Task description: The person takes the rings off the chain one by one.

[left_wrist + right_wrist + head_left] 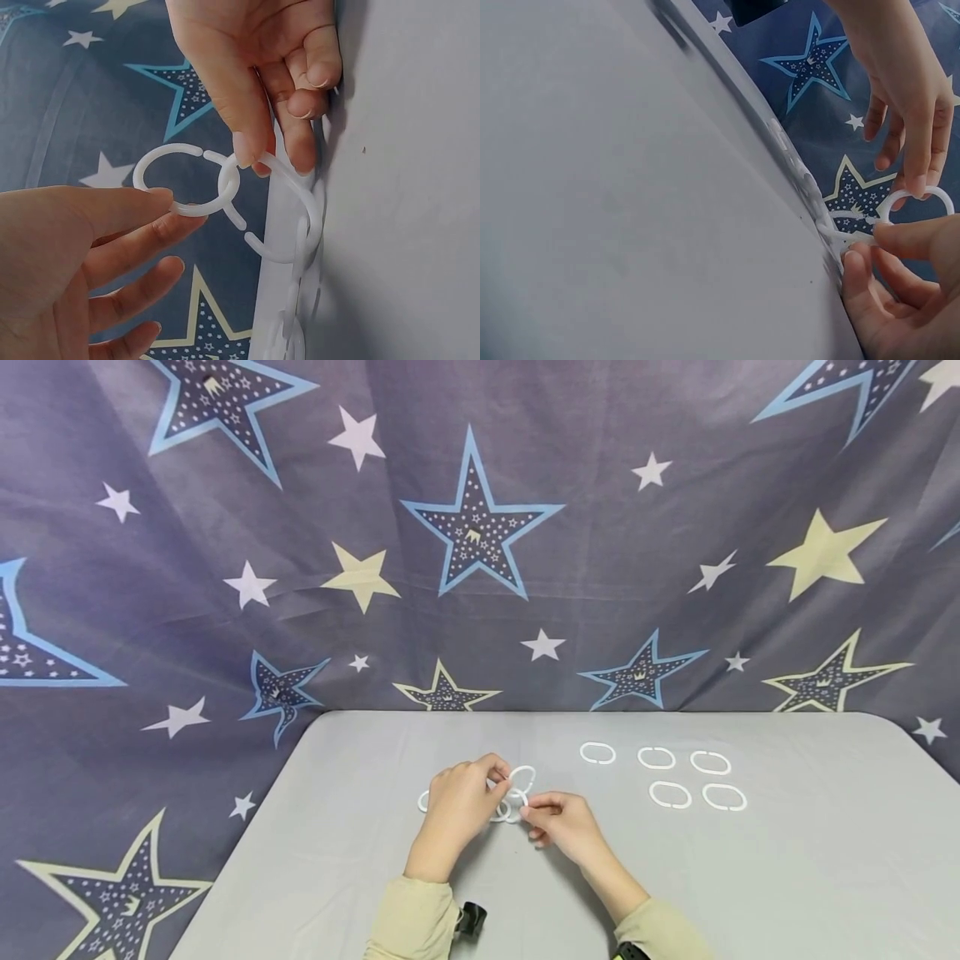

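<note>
My left hand (461,797) pinches a white plastic chain link (142,166) between thumb and index finger, the other fingers spread loosely. My right hand (566,827) pinches a second white link (313,214) with thumb and fingertip. The two links pass through each other, and each has a narrow gap in its ring. From the second link, more joined links (291,330) trail down onto the table, partly hidden behind the left hand in the head view. In the right wrist view, the right hand (904,281) is low and the left hand (911,97) comes from above.
Several loose white oval links, among them one at the left (597,753) and one at the lower right (724,797), lie on the grey tabletop (825,860) to the right of the hands. A star-patterned cloth (600,552) hangs behind the table.
</note>
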### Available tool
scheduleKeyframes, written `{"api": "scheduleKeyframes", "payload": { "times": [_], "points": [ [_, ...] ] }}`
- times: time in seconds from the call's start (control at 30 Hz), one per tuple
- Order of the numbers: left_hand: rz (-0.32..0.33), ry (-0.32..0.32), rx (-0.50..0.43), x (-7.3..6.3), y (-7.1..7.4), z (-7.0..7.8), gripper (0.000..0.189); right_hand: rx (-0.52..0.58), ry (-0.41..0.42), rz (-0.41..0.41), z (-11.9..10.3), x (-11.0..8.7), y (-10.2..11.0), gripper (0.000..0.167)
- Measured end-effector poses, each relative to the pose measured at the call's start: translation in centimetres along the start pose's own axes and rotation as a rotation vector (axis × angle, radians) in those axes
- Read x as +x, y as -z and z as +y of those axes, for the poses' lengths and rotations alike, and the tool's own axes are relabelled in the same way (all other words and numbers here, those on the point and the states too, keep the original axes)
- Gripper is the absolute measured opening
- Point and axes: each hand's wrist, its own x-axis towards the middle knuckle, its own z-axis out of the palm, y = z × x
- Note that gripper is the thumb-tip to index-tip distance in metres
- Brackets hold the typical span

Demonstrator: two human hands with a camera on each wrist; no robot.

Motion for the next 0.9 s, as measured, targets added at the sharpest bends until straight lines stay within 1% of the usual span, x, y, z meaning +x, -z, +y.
{"api": "scheduleKeyframes", "payload": {
  "times": [0.23,0.57,0.9],
  "points": [
    [0.007,0.006,0.002,-0.01,0.04,-0.09,0.006,0.019,-0.013,0.011,0.07,0.04,-0.11,0.017],
    [-0.019,0.022,-0.019,-0.07,0.01,-0.38,0.011,0.034,-0.013,0.025,0.26,-0.04,-0.20,0.017],
    [-0.004,0.035,0.006,-0.14,-0.01,-0.89,0.013,0.034,-0.001,0.038,0.54,-0.21,-0.28,0.017]
  ]
}}
